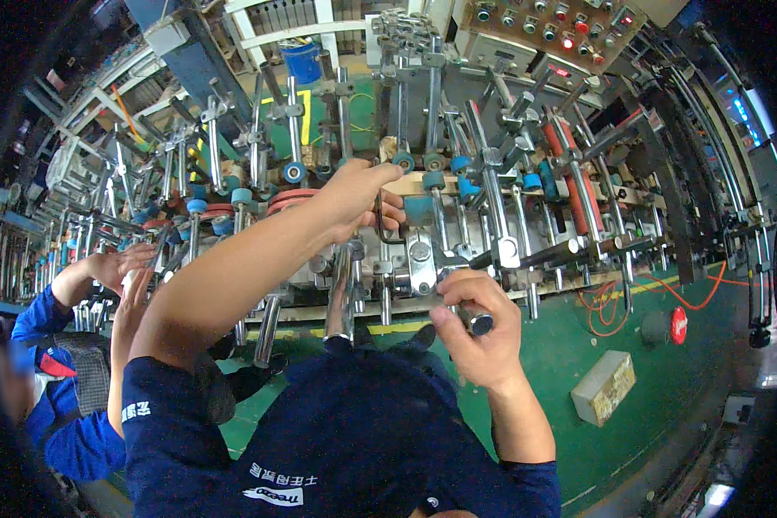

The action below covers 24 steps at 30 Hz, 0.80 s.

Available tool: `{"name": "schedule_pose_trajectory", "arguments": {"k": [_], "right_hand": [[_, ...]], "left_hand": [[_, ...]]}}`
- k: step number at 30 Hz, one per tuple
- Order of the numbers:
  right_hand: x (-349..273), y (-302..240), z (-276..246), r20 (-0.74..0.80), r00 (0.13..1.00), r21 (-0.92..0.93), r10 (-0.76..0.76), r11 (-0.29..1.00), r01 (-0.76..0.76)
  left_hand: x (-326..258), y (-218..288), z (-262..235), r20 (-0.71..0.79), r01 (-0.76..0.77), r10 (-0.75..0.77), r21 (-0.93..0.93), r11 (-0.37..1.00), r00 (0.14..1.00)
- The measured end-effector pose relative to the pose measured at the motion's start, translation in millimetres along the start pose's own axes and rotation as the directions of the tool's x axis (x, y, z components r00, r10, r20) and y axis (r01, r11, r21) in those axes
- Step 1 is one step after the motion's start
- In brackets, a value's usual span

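My left hand (364, 197) reaches over the near rail of a machine full of chrome rods and clamps. Its fingers are closed around a dark bent hex key (380, 216), whose short end points toward a shiny clamp block (421, 262). Closer to me, my right hand (483, 332) is wrapped around a short metal rod (478, 323) with a dark round end, which juts toward me beside that block. Left of it, a thick chrome bar (341, 289) slopes toward my body. Small blue-green rollers (433, 180) sit on rods just beyond my left hand.
At the left, a co-worker in blue (69, 414) has both hands at the same machine. A control panel (548, 30) with lit buttons stands at the far right. On the green floor lie a pale block (603, 388), a red-ended roll (678, 325) and an orange hose (604, 311).
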State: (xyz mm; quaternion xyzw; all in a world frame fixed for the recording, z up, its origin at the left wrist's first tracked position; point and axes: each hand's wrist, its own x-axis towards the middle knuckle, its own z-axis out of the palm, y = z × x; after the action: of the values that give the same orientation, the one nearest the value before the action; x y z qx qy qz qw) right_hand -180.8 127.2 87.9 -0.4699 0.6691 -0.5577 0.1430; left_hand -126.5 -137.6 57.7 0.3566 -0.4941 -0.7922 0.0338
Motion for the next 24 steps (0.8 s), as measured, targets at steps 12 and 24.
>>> {"name": "schedule_pose_trajectory", "arguments": {"k": [12,24], "right_hand": [[28,48,41,-0.367,0.810,0.167,-0.457,0.825,0.541],[26,47,36,-0.344,0.832,0.198,-0.435,0.832,0.517]], "left_hand": [[17,5,35,-0.453,-0.161,0.110,-0.077,0.984,0.885],[22,-2,19,-0.403,-0.098,0.259,0.378,0.921,0.878]]}}
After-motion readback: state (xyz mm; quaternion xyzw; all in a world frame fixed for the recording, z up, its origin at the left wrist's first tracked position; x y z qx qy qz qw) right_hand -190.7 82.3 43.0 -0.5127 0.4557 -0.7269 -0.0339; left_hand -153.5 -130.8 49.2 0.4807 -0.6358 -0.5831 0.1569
